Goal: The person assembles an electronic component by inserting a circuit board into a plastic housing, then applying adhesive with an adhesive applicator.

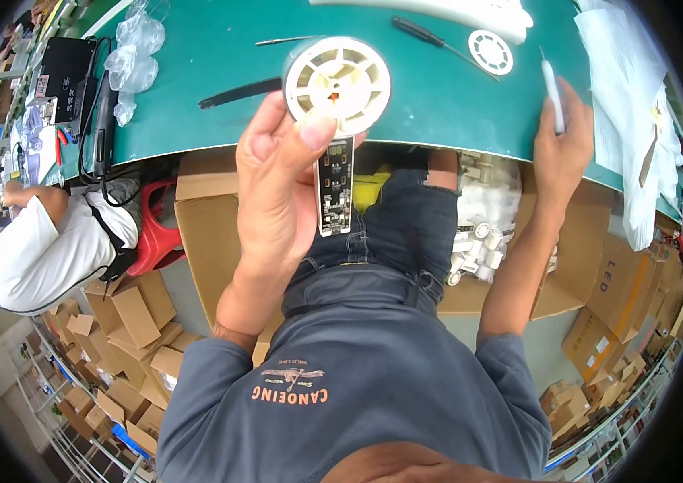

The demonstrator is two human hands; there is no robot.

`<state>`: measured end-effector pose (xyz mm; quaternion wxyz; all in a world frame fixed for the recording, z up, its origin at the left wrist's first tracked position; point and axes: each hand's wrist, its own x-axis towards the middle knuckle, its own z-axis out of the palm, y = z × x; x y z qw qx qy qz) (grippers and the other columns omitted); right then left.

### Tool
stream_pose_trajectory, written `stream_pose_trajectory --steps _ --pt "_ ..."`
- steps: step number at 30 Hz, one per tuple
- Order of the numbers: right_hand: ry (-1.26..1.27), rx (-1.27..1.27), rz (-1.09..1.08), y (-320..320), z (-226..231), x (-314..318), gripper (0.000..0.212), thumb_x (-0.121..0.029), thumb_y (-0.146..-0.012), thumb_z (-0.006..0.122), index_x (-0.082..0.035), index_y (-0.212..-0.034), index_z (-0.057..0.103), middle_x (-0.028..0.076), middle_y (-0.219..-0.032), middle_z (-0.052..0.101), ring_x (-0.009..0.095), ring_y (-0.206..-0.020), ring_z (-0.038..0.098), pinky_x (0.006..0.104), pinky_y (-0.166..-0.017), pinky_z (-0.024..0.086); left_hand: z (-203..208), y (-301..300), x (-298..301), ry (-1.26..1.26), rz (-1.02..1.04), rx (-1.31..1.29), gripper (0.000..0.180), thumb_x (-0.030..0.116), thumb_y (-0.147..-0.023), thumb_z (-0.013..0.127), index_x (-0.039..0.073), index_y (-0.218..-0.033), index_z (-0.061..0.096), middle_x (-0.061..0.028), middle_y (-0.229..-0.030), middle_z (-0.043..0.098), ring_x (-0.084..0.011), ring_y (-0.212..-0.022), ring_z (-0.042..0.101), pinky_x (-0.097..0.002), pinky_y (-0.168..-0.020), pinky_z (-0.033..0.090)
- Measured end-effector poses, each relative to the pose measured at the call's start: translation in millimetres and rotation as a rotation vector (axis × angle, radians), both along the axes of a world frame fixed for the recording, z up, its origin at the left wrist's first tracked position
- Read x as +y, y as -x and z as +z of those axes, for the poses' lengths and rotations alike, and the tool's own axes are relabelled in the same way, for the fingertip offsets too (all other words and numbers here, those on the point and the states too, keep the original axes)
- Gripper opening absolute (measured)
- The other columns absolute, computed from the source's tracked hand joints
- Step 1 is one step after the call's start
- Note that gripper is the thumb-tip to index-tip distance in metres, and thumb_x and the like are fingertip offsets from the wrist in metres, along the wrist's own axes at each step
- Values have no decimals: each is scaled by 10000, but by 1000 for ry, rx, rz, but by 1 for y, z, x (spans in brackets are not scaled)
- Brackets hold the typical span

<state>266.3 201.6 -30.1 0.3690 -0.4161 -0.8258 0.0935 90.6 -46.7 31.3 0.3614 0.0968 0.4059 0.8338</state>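
Note:
My left hand (277, 177) is closed on a white round plastic housing (365, 84) with spokes, raised over the table's near edge. My thumb presses on the housing's lower face, and a small reddish spot shows near its hub. Below it, a narrow strip with a dark circuit board (335, 189) hangs beside my fingers; its joint with the housing is hidden. My right hand (564, 145) is closed round a slim white-handled tool (551, 92) with a thin metal tip pointing away from me. That hand is at the right edge of the table.
On the green table (196, 48) lie a black-handled screwdriver (419, 30), a white spoked disc (490, 52) and a black flat tool (241, 92). Plastic wrap (623, 97) covers the right end. A cardboard box (486, 258) of white parts stands below. A person (59, 241) sits at left.

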Motion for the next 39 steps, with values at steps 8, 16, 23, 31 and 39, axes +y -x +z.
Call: stream_pose_trajectory --steps 8,16,23,31,39 --pt "53 0 -26 1 4 -4 269 -125 -922 648 -101 -1186 697 100 -988 618 238 -818 592 356 -727 493 1 1 -1 -7 -10 -1 422 50 -930 657 -74 -1298 494 -150 -1180 674 -178 -1082 670 -339 -990 545" --pt "-185 183 -59 9 13 -26 242 -91 -909 672 -47 -1145 697 83 -994 631 187 -822 587 329 -741 502 -2 1 0 -20 23 -3 459 35 -915 681 -71 -1305 465 -155 -1206 661 -178 -1089 661 -332 -987 538" --pt "1024 638 754 58 35 -145 440 -91 -873 749 -4 -1263 563 79 -1046 652 131 -905 626 266 -803 516 -15 -5 15 10 56 73 522 193 -914 746 -34 -1301 480 -118 -1208 659 -142 -1081 631 -295 -971 482" --pt "1435 938 823 68 34 -153 438 -2 -941 597 14 -1334 403 68 -958 624 81 -662 582 211 -563 467 -9 5 6 363 -57 559 382 200 -878 769 -20 -1162 641 -91 -1111 666 -107 -1036 614 -254 -871 499" --pt "1583 997 895 58 31 -143 319 -30 -947 584 2 -1220 421 28 -776 553 42 -489 460 209 -427 342 -6 43 31 330 -69 1084 319 250 -1066 467 -31 -1039 615 -72 -804 587 -160 -727 528 -272 -680 434"
